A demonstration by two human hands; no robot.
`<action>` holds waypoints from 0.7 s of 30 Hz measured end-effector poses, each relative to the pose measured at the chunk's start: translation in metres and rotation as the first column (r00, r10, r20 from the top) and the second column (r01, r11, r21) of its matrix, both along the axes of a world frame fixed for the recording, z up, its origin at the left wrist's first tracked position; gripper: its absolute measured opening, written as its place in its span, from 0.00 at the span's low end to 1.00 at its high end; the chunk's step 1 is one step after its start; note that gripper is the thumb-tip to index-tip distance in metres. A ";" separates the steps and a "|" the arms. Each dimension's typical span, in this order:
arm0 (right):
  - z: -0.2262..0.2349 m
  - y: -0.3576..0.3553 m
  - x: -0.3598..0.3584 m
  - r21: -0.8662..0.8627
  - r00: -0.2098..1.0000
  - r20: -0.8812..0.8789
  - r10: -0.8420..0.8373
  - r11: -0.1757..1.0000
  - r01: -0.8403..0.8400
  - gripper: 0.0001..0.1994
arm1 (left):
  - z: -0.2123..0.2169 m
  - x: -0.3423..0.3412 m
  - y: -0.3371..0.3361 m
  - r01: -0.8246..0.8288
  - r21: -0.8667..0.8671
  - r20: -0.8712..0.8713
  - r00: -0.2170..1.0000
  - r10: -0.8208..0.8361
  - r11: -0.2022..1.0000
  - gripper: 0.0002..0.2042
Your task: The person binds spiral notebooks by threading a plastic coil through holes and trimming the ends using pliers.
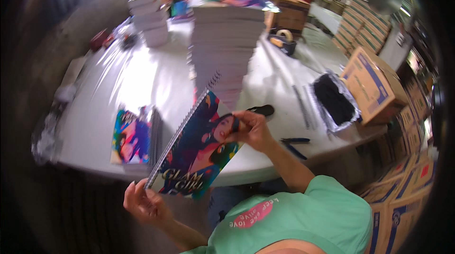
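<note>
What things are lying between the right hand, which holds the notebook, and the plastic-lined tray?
In the head view: a dark rounded object just beyond the right hand, then bare white table, then dark spiral coils beside the tray.

Left hand (146, 205): held low and to the left, nearer the lower edge of the view than the right one
Left fingers (131, 193): bent, partly raised and partly curled inward, too blurred to tell how firmly closed
Left wrist (165, 220): nearly in line behind the hand
Left forearm (186, 236): bare, rising from the lower edge, slanting up and leftward
Right hand (252, 129): higher, reaching farther forward, well apart from the left, drawn together in a pinch
Right fingers (241, 115): bent, pointing mostly leftward
Right wrist (269, 143): only slightly bent, if at all
Right forearm (292, 169): bare, extended forward, slanting up and leftward
</note>
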State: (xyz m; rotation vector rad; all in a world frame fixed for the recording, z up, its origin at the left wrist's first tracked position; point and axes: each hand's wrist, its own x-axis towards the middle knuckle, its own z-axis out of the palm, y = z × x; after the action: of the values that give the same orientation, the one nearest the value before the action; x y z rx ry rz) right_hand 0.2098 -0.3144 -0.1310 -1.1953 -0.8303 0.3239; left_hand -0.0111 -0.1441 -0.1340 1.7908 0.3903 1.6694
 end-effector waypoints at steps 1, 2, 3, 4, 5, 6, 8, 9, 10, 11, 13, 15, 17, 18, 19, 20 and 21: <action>-0.007 0.013 -0.002 -0.031 0.990 -0.137 -0.022 0.999 0.018 0.21 | -0.008 -0.014 0.004 0.068 -0.046 -0.005 0.998 -0.068 0.997 0.18; -0.018 0.017 0.008 -0.059 0.994 -0.109 0.006 0.998 -0.013 0.20 | -0.017 -0.020 0.006 -0.012 -0.083 -0.091 0.996 0.005 0.997 0.18; -0.020 0.026 0.002 -0.050 0.998 -0.058 0.022 0.998 -0.025 0.18 | -0.025 -0.028 0.011 0.065 -0.064 -0.072 0.995 -0.069 0.996 0.17; -0.018 0.037 -0.006 -0.043 0.999 0.001 0.047 0.998 -0.047 0.17 | -0.027 -0.033 0.007 -0.049 -0.157 -0.062 0.997 0.040 0.986 0.15; -0.015 0.038 -0.008 -0.132 1.000 -0.023 -0.004 0.991 0.001 0.17 | -0.029 -0.031 0.002 0.015 -0.221 -0.009 1.000 -0.017 0.975 0.14; -0.020 0.041 -0.005 -0.127 0.999 -0.033 -0.012 0.992 0.008 0.16 | -0.031 -0.031 0.005 0.005 -0.187 -0.044 0.999 -0.013 0.982 0.15; -0.008 0.070 -0.018 -0.061 0.993 -0.115 0.019 0.998 -0.026 0.17 | -0.021 -0.036 0.016 -0.002 -0.198 -0.057 0.998 -0.009 0.980 0.16; -0.006 0.086 -0.016 -0.060 0.998 -0.027 0.059 0.996 -0.060 0.17 | -0.021 -0.038 0.024 -0.028 -0.219 -0.059 0.998 0.016 0.975 0.17; 0.001 0.101 -0.009 -0.063 0.995 0.060 0.081 0.995 -0.078 0.18 | -0.019 -0.036 0.033 -0.038 -0.243 -0.060 0.998 0.024 0.969 0.17; 0.007 0.119 -0.004 -0.088 0.995 0.054 0.088 0.993 -0.083 0.18 | -0.017 -0.030 0.044 -0.076 -0.215 -0.039 0.997 0.069 0.974 0.16; 0.020 0.157 0.011 -0.118 0.994 0.097 0.041 0.993 -0.030 0.20 | -0.009 -0.014 0.080 -0.130 -0.152 0.011 0.991 0.133 0.980 0.15; 0.028 0.196 0.030 -0.075 0.968 0.250 0.012 0.997 0.006 0.24 | 0.001 0.001 0.111 -0.211 -0.254 -0.099 0.977 0.191 0.944 0.13; 0.017 0.233 0.053 -0.150 0.964 0.261 0.056 0.989 -0.017 0.22 | 0.000 0.011 0.134 -0.360 -0.213 -0.330 0.902 0.280 0.908 0.12; 0.007 0.250 0.062 -0.241 0.970 0.208 0.123 0.968 -0.071 0.21 | -0.011 0.014 0.147 -0.462 -0.104 -0.484 0.797 0.360 0.881 0.13; -0.017 0.264 0.080 -0.324 0.946 0.295 0.132 0.946 -0.031 0.22 | -0.025 0.022 0.159 -0.531 0.020 -0.605 0.668 0.433 0.847 0.13; -0.025 0.277 0.066 -0.486 0.848 0.516 0.122 0.856 0.173 0.21 | -0.050 0.020 0.174 -0.555 0.085 -0.543 0.670 0.506 0.827 0.13; -0.043 0.285 0.063 -0.628 0.754 0.626 0.201 0.703 0.334 0.19 | -0.085 0.023 0.188 -0.568 0.149 -0.471 0.679 0.563 0.809 0.14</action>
State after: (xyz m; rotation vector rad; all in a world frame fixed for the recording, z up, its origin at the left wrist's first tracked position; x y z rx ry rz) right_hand 0.2731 -0.0290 -0.1743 -2.1642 -1.3348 0.1396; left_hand 0.0115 0.0440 -0.2186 2.2336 1.3071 1.5336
